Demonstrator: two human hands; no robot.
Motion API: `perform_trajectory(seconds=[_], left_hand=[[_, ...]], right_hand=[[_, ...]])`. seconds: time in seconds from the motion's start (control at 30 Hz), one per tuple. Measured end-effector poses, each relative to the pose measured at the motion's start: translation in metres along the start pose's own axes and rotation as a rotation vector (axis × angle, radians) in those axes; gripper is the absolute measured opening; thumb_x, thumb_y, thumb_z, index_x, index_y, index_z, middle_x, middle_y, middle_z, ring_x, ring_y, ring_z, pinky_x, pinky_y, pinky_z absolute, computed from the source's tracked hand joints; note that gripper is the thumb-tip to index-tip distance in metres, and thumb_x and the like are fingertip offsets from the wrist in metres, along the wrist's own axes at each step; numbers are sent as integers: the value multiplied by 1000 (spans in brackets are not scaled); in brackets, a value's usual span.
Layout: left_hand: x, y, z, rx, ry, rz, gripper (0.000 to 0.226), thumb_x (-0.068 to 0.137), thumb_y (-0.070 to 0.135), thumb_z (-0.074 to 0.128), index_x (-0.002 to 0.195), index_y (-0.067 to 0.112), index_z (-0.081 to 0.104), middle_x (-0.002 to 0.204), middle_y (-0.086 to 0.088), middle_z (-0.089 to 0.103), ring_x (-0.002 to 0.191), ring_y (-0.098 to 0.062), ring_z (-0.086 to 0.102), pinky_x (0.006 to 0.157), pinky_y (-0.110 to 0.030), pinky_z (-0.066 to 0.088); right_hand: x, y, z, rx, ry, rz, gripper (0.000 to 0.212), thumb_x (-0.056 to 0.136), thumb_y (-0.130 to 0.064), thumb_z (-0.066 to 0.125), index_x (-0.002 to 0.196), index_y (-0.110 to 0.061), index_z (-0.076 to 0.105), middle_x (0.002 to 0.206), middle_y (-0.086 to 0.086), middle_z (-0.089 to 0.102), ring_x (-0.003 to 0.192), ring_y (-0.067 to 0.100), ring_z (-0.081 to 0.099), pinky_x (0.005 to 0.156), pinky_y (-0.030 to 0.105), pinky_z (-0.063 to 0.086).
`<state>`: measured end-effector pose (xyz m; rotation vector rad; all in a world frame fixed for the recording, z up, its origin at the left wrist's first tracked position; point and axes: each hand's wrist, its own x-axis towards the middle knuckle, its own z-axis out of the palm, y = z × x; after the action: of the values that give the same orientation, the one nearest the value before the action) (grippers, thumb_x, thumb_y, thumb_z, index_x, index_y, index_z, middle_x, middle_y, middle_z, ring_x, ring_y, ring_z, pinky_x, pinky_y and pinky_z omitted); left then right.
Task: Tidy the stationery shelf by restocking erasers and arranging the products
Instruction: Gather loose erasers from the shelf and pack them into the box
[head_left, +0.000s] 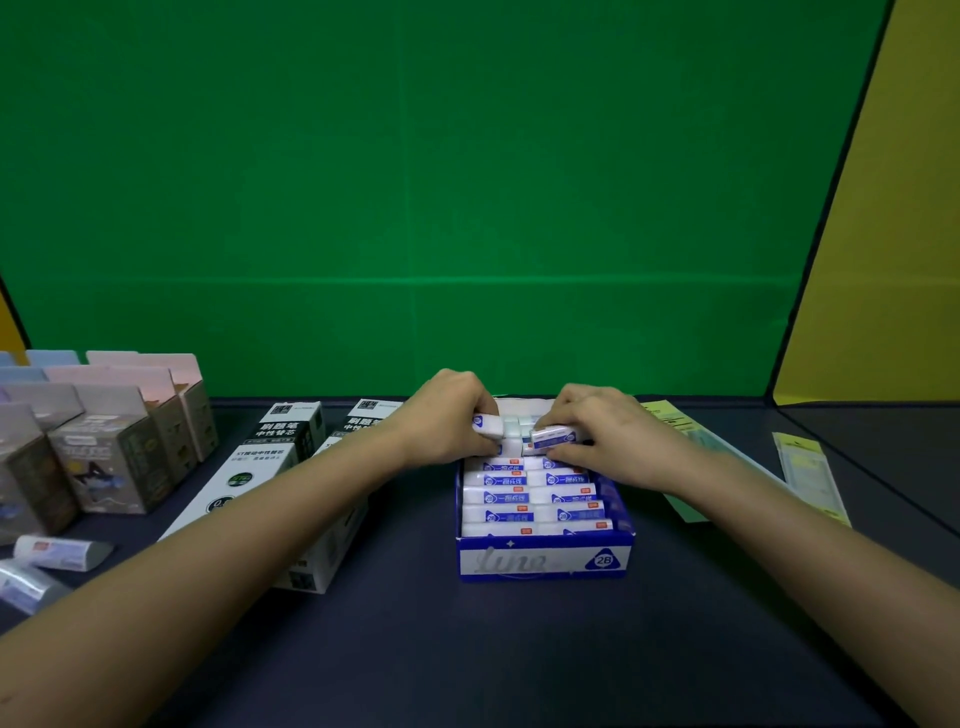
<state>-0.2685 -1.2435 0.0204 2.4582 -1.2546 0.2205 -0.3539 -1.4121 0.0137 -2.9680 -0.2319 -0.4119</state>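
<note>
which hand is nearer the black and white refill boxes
Left. The left hand is at the eraser box's far left corner, just right of the refill boxes; the right hand is over its right side, farther away.

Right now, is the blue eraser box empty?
No, the blue eraser box is packed with rows of wrapped erasers, and each hand holds one more at its far end.

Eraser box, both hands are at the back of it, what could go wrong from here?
The left hand and right hand each pinch an eraser above the eraser box; its rows look nearly full, so forcing them in may tilt neighbours. The left forearm lies over the refill boxes and could nudge them.
</note>
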Motion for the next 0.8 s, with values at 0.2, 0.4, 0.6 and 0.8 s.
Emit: perform_trajectory(seconds=[0.2, 0.4, 0.6, 0.8], left_hand=[[0, -1, -1, -24, -2, 13, 12, 73, 13, 69, 68, 2, 70, 77, -18, 70, 66, -24, 54, 60, -29, 33], [-1, -1, -2, -12, -26, 16, 16, 74, 17, 72, 69, 2, 69, 76, -19, 69, 68, -27, 56, 59, -30, 32], [-5, -1, -15, -15, -7, 13, 51, 76, 38, 70, 44, 18, 36, 44, -1, 34, 46, -15, 25, 45, -26, 22], [-11, 8, -27, -71, -190, -17, 31, 89, 34, 53, 67, 19, 36, 64, 5, 40, 56, -10, 35, 50, -20, 29]], right_hand=[[-1, 1, -4, -7, 80, -3, 27, 87, -28, 58, 112, -19, 62, 108, 1, 66, 98, 19, 58, 76, 27, 36], [1, -1, -4, 22, 49, 2, 27, 87, -27, 58, 112, -19, 62, 108, 1, 68, 95, 19, 59, 79, 30, 42], [-3, -1, -7, 31, -17, -21, 24, 92, -32, 50, 110, -18, 56, 97, -4, 53, 91, 14, 50, 75, 26, 33], [-9, -6, -13, 111, -128, -14, 18, 98, -33, 32, 99, -20, 45, 95, -2, 46, 92, 14, 45, 78, 26, 30]])
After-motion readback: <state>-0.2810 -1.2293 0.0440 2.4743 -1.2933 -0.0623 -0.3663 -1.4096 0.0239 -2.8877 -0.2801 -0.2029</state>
